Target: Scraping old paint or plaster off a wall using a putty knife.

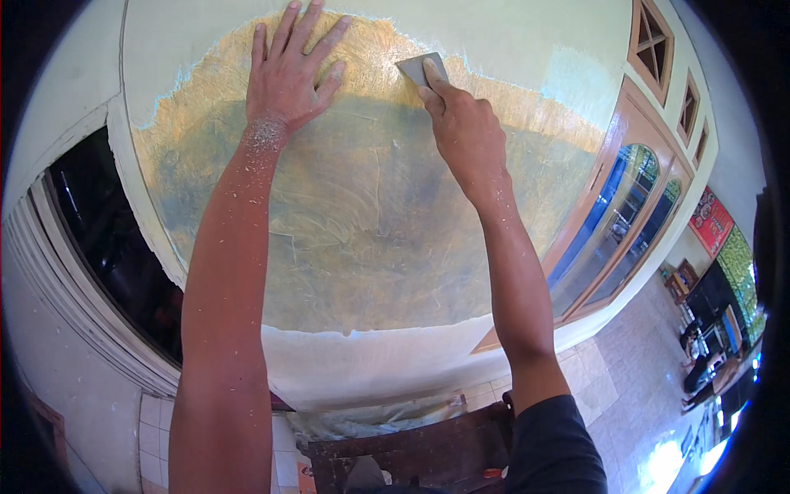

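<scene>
My left hand (pixel 290 86) lies on the wall with its fingers spread, near the upper edge of a scraped patch. Pale flakes and dust cling to that wrist and forearm. In my right hand (pixel 470 126) is a flat grey scraper (pixel 417 69), its blade against the wall just below the ragged paint edge. The scraped patch (pixel 370 185) is yellowish along the top and grey-green lower down. Pale green paint (pixel 494 31) borders it above, and a white strip (pixel 382 355) runs below it.
A dark window opening (pixel 117 228) is at left. At right stand a wooden door (pixel 623 204) with glass panes and small vents (pixel 653 46). Below me are a dark wooden surface (pixel 407 447) and a plastic sheet (pixel 382 423). People (pixel 703 373) are far right on the tiled floor (pixel 642 364).
</scene>
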The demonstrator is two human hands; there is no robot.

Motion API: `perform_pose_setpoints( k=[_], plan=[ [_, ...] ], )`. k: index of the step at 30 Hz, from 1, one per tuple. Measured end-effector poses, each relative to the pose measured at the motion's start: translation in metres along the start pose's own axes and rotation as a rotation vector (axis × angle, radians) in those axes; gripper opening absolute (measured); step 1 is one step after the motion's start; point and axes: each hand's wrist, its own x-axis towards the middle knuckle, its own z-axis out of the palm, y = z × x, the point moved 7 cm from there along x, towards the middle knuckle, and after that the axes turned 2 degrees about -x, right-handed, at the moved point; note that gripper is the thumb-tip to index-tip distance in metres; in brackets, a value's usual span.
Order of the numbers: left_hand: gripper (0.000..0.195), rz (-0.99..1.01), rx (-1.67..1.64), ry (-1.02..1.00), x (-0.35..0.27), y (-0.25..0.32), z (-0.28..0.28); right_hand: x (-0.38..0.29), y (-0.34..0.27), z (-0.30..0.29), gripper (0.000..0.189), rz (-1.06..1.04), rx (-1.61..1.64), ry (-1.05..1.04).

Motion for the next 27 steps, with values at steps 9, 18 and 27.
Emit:
perform_pose_setpoints(
  k=[9, 18, 27],
  plan=[
    [0.066, -0.111, 0.006, -0.285, 0.003, -0.002, -0.004, -0.003, 0.001, 0.001, 0.037, -0.028, -0.006, 0.005],
    [0.067, -0.072, 0.037, -0.212, 0.001, -0.004, -0.003, 0.003, -0.007, -0.004, 0.039, -0.033, 0.067, 0.014],
    [0.064, -0.064, 0.039, -0.206, 0.002, -0.003, -0.001, 0.011, -0.009, -0.005, 0.040, -0.003, 0.037, 0.066]
  ],
)
